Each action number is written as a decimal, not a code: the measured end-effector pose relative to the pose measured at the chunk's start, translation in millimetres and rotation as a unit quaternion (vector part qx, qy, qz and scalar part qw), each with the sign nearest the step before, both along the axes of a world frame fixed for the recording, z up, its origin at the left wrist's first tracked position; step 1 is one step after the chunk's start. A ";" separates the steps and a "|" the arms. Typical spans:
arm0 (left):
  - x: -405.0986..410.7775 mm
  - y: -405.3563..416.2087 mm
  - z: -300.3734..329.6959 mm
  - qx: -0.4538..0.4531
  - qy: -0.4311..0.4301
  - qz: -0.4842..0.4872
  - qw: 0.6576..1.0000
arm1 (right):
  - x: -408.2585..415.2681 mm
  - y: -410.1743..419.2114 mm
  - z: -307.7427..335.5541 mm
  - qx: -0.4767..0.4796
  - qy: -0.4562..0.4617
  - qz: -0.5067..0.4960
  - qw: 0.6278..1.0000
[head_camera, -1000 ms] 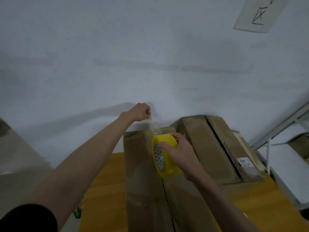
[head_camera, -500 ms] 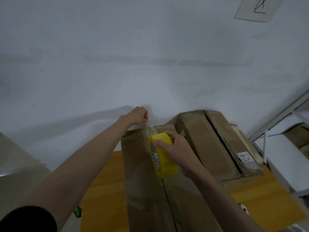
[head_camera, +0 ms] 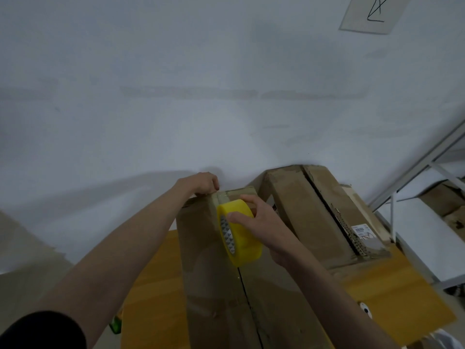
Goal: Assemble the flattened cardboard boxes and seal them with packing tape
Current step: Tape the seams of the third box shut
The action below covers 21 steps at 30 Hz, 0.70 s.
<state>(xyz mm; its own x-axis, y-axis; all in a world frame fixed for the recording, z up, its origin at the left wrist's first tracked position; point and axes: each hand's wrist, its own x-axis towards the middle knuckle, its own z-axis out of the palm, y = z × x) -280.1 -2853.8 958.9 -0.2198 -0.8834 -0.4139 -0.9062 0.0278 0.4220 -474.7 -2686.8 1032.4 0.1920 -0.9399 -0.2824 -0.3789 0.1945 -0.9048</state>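
Note:
A tall cardboard box [head_camera: 208,260] stands in front of me on a wooden table [head_camera: 153,285], its top flaps meeting in a centre seam. My right hand [head_camera: 261,225] grips a yellow roll of packing tape [head_camera: 239,233] just above the far half of that seam. A short clear strip of tape [head_camera: 222,197] runs from the roll to the box's far edge. There my left hand [head_camera: 203,183] has its fingers curled down over the tape end at the rim.
A second, taped cardboard box [head_camera: 314,215] with a white label stands at the right against the white wall. A white metal shelf frame [head_camera: 412,172] holds more cardboard at the far right. A green object [head_camera: 116,324] lies by the table's left edge.
My left hand has come down from above the box to its far edge, bringing the tape end with it. The roll has sunk closer to the box top.

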 end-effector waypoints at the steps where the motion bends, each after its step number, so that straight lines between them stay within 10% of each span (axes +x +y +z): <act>1: -0.8 0.5 1.0 -0.011 -0.001 0.002 1.000 | 0.6 1.2 0.1 -0.001 0.000 0.002 1.000; 21: 22.9 30.9 -10.0 -0.104 0.235 -0.011 0.966 | 3.5 43.2 -19.1 -0.105 0.059 -0.025 0.992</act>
